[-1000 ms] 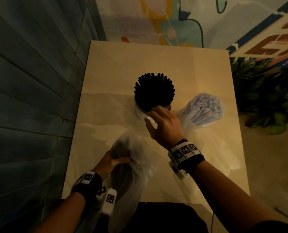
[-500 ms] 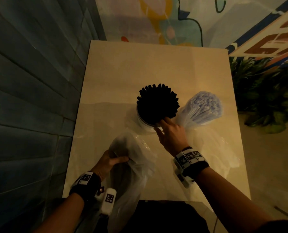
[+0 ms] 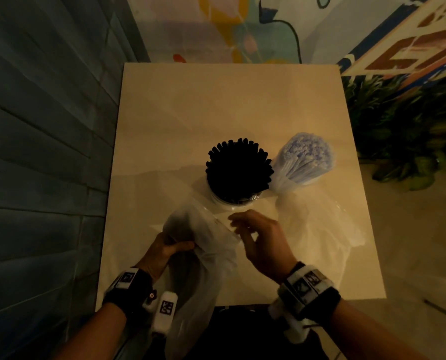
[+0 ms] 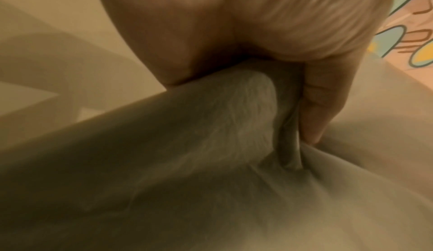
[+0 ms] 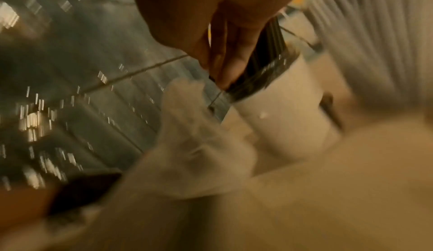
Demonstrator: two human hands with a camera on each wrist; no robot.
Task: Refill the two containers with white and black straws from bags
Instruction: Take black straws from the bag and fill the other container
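Black straws fill a white container that stands upright near the middle of the counter; take that container as the landmark. Just right of it, touching or nearly so, a bundle of white straws stands wrapped in clear plastic, with a slack clear bag spread below it. Nearer the person than the container, a second translucent bag hangs over the counter's near edge.

Left hand: its grip is closed on a gathered fold of that bag, which the left wrist view confirms close up, thumb pressing the bunched plastic. Right hand hovers just short of the container's near side, fingers loosely bent and holding nothing in the head view. Only the right wrist view shows the container's plain white wall and dark rim, though blurred; the head view shows only the straw tops.

Square coded markers sit on both wristbands; no readable writing appears.
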